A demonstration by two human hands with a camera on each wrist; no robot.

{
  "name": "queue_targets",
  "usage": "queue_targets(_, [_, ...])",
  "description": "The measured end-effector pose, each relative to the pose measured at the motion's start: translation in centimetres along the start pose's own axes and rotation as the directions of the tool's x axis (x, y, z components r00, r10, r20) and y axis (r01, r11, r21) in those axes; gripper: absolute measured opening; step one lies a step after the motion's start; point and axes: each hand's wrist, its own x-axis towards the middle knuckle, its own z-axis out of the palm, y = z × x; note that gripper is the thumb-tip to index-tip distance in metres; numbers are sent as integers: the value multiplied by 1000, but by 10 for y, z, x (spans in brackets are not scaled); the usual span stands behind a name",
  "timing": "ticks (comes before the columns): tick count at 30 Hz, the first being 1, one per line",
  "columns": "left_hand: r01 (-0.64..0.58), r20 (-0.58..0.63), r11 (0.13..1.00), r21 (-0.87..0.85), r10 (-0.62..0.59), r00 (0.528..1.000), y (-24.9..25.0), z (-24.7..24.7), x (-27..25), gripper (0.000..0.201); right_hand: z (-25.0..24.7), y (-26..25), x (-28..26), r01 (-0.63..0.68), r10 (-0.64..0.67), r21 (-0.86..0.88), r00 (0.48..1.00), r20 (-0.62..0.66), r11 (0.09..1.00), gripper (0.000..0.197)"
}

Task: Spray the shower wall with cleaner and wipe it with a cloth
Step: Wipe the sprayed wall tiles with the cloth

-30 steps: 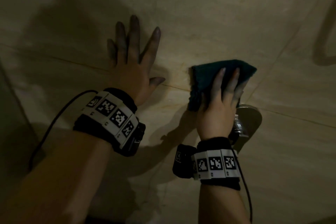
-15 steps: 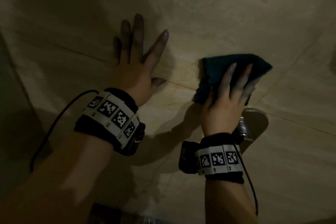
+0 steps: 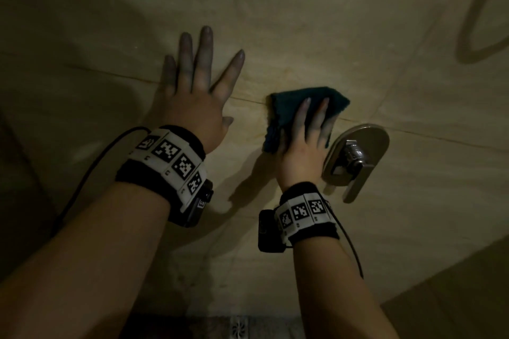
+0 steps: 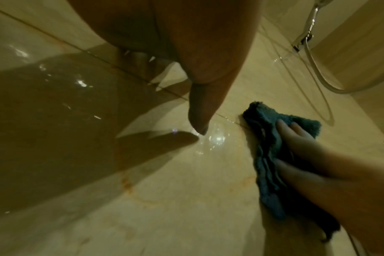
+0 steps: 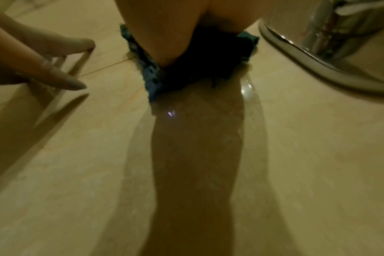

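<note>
A folded dark teal cloth point(image 3: 286, 107) lies flat against the beige tiled shower wall point(image 3: 303, 22). My right hand point(image 3: 305, 135) presses it there with straight fingers laid over it. The same cloth point(image 4: 267, 155) shows in the left wrist view under those fingers, and the cloth point(image 5: 156, 76) sticks out beneath the palm in the right wrist view. My left hand point(image 3: 195, 91) lies flat on the wall to the left of the cloth, fingers spread, holding nothing. No spray bottle is in view.
A chrome mixer handle on an oval plate point(image 3: 355, 157) sits on the wall just right of my right wrist. A shower hose point(image 4: 318, 65) loops at the upper right. A floor drain point(image 3: 239, 327) shows at the bottom edge. The tile looks wet and glossy.
My right hand has slid the cloth to the left and downward, away from over the mixer handle and nearer my left hand. The left hand stays flat on the wall.
</note>
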Motion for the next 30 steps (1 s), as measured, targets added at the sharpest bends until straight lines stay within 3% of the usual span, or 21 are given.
queue_targets(3, [-10,51,1000,-4,10,999,-4,-3,-5,97,-5,-6,3,-33,32,20,999,41,999,65])
queue_targets(9, [-20,77,1000,-16,21,997,-6,-7,-10,94,-12,-30,21,-65,70,48,992,-109,997,62])
queue_targets(15, [-12,78,999,-50,16,997,-8,-2,-11,94,-11,-30,28,-15,19,21,986,-164,1000,59])
queue_targets(23, [-80,84,997,-12,81,993,-22,-2,-14,94,32,-30,-20,55,-60,-86,997,-54,995,58])
queue_targets(30, [-112,94,993,-45,116,989,-28,-6,-16,92,31,-38,-15,36,-38,-46,998,-50,998,58])
